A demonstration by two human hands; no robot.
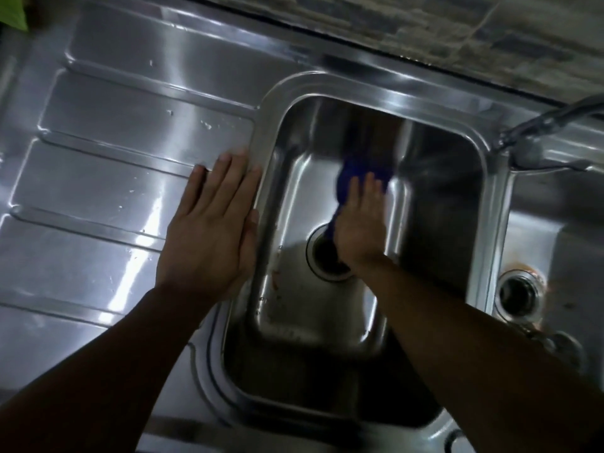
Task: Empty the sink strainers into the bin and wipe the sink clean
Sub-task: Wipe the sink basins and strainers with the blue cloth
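Sink basin: centre of frame, stainless, long axis near–far, slightly skewed in view. Near end is in deep shadow and detail is lost there. Drain is mid-floor with its right half covered by the wrist; can't tell if a strainer sits in it. Brownish specks low on the left wall. Blue cloth is on the floor far of the drain, elongated near–far, far end at the base of the far wall. It's motion-blurred, edges unclear, and much of it is under the right hand. That hand presses down on the cloth, fingers stretched flat and pointing far, no curl visible. Left hand is flat, fingers straight and together, palm down on the drainboard, thumb along the basin's left rim, holding nothing. Right: smaller second basin, cut by the frame edge, own drain with orange staining round it. Tap far right, blurred, cut off. Tiled wall along the far edge.
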